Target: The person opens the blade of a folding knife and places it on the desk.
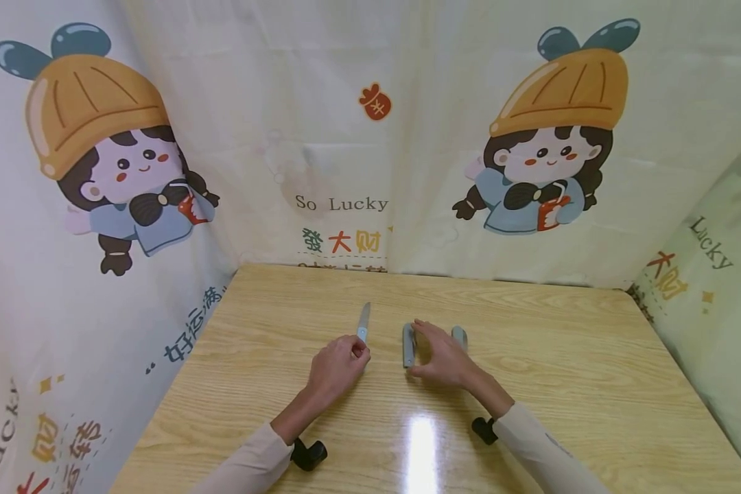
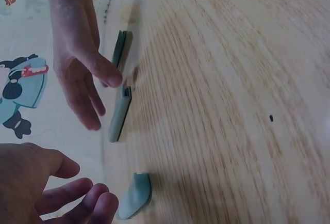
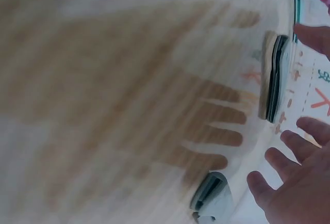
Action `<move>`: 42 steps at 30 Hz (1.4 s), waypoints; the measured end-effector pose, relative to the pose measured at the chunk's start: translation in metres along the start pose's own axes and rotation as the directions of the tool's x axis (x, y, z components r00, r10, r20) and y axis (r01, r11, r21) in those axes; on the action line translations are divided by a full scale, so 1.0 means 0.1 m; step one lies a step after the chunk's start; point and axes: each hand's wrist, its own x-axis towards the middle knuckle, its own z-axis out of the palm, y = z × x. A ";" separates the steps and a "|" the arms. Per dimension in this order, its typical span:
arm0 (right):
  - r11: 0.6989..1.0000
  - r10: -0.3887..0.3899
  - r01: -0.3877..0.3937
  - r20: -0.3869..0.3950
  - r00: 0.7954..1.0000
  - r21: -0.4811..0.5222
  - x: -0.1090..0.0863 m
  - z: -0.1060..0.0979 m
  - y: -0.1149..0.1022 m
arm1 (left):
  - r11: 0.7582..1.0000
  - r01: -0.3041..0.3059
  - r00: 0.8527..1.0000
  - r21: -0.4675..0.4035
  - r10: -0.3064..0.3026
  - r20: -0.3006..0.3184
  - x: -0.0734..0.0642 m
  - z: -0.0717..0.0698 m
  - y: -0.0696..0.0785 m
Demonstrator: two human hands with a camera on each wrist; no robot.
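Observation:
A small knife (image 1: 363, 324) with a pale blue-green handle lies on the table, blade pointing away. Over its handle end is my left hand (image 1: 338, 367); the left wrist view shows thumb and fingers apart, with the blue-green handle (image 2: 135, 197) just beyond the fingertips. My right hand (image 1: 447, 357) spreads thumb and fingers around a long grey-green slotted piece (image 1: 409, 345), thumb by its near end. In the right wrist view, that slotted piece (image 3: 275, 78) lies between thumb and fingers, ungripped. A second grey-green piece (image 1: 460, 336) is partly hidden behind the right hand.
The pale wood table (image 1: 562, 384) meets a printed cloth backdrop (image 1: 420, 171) at its back edge and sides. Black wrist-camera mounts (image 1: 309, 455) hang under both forearms. Light glares off the table's near middle, and a small dark speck (image 2: 271, 117) shows on the wood.

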 end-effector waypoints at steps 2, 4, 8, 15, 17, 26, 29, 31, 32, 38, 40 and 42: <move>1.000 -0.007 0.008 0.025 1.000 -0.010 0.05 -0.01 0.01 | 1.000 -0.011 1.000 -0.008 0.012 0.009 -0.01 0.01 0.01; 1.000 -0.003 0.004 0.055 0.998 -0.014 0.10 -0.02 0.01 | 1.000 -0.020 1.000 -0.009 0.020 0.024 -0.01 0.02 0.01; 1.000 0.024 -0.022 0.116 0.993 -0.018 0.16 -0.04 0.02 | 0.999 -0.029 0.998 -0.013 0.030 0.051 -0.01 0.03 0.03; 0.999 0.040 -0.037 0.112 0.993 -0.023 0.16 -0.05 0.04 | 0.998 -0.031 0.995 -0.048 0.035 0.097 -0.02 0.04 0.06; 0.999 0.045 -0.044 0.106 0.993 -0.015 0.15 -0.04 0.05 | 0.998 -0.041 0.994 -0.055 0.046 0.096 -0.03 0.05 0.06; 0.998 0.041 -0.044 0.077 0.996 0.034 0.12 -0.05 0.04 | 0.987 -0.102 0.995 -0.122 0.099 -0.032 -0.01 0.10 0.08; 0.998 0.045 -0.049 0.070 0.997 0.050 0.11 -0.06 0.03 | 0.978 -0.093 0.995 -0.186 0.086 -0.043 0.00 0.12 0.08; 0.997 0.045 -0.049 0.071 0.996 0.052 0.10 -0.06 0.02 | 0.954 -0.054 0.999 -0.294 0.052 -0.015 -0.01 0.14 0.08; 0.998 0.043 -0.046 0.070 0.997 0.052 0.09 -0.06 0.01 | 0.926 -0.020 0.999 -0.378 0.028 0.016 -0.01 0.16 0.08; 0.998 0.018 -0.023 0.076 0.997 0.064 0.04 -0.05 -0.04 | 0.586 0.233 0.971 -0.776 -0.098 0.217 -0.01 0.24 0.10; 0.997 0.011 -0.016 0.078 0.997 0.073 0.03 -0.05 -0.07 | 0.546 0.256 0.966 -0.798 -0.106 0.238 -0.01 0.26 0.10; 0.996 -0.003 -0.004 0.077 0.997 0.087 0.01 -0.06 -0.11 | 0.535 0.269 0.962 -0.801 -0.101 0.255 -0.01 0.28 0.11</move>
